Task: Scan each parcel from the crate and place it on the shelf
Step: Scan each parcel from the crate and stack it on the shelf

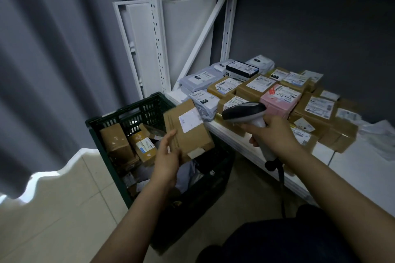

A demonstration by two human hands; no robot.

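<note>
My left hand (167, 156) holds a brown cardboard parcel (188, 130) by its lower left corner, above the dark green crate (106, 120). The parcel's white label faces up. My right hand (270, 134) grips the handle of a grey barcode scanner (243, 112), whose head points left toward the parcel. A cable hangs from the scanner's handle. Several brown boxes and grey bags lie in the crate. The white shelf (350, 164) to the right carries several scanned-looking parcels, among them a pink box (277, 101).
White shelf uprights (157, 34) and a diagonal brace stand behind the crate, with white panels leaning there. A grey curtain (53, 60) hangs at the left over a pale tiled floor (64, 215). Bare shelf surface shows at the right front.
</note>
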